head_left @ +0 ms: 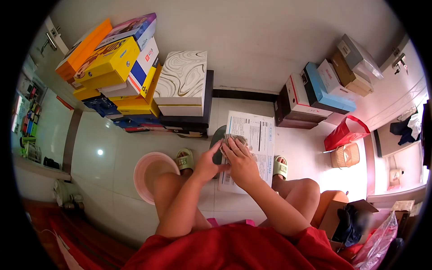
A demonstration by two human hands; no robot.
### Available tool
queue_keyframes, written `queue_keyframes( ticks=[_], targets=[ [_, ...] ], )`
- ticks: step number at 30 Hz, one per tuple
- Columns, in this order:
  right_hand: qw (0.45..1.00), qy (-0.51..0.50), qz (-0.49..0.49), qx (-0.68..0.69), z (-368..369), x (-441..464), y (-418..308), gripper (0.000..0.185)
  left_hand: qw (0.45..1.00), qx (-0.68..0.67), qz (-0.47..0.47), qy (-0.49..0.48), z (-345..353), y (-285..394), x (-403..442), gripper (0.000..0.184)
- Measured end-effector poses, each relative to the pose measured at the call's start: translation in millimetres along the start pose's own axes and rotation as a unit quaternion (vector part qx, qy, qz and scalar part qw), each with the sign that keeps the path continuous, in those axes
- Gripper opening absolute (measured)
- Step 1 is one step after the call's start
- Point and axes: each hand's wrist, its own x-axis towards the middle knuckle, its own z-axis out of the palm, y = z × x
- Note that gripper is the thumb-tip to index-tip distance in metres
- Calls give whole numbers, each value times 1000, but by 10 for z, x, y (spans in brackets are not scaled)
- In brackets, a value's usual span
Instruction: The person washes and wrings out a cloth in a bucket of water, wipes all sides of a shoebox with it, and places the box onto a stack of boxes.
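A white carton (263, 128) printed with columns of text lies in front of me between my feet. On its upper left part is a crumpled grey-brown cloth (238, 137). My right hand (240, 164) lies over the cloth, with its fingers bent onto it and pressing it to the carton. Beside it, my left hand (210, 164) reaches to the cloth's left edge, its thumb held apart from its fingers. Part of the cloth is hidden under my right hand. A dark rounded surface (218, 138) shows beneath the carton's left side.
A pink basin (146, 175) stands by my left leg. Stacked shoe boxes (108, 63) and a marbled box (182, 76) rise at the back left. More boxes (324, 85) are at the back right, near a red bag (345, 133) and a wicker basket (345, 155).
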Motion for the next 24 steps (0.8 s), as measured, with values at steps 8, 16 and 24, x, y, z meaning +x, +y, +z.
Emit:
queue_keyframes(
  ticks=[8, 16, 24],
  targets=[
    [998, 56, 20, -31, 142, 465, 198, 44, 999, 25, -10, -39, -10, -54, -12, 86],
    [997, -15, 13, -76, -49, 1245, 684, 35, 999, 35, 17, -25, -17, -122, -7, 84],
    [828, 167, 188, 501, -468, 861, 623, 33, 995, -88, -38, -6, 32, -17, 21, 70]
  ],
)
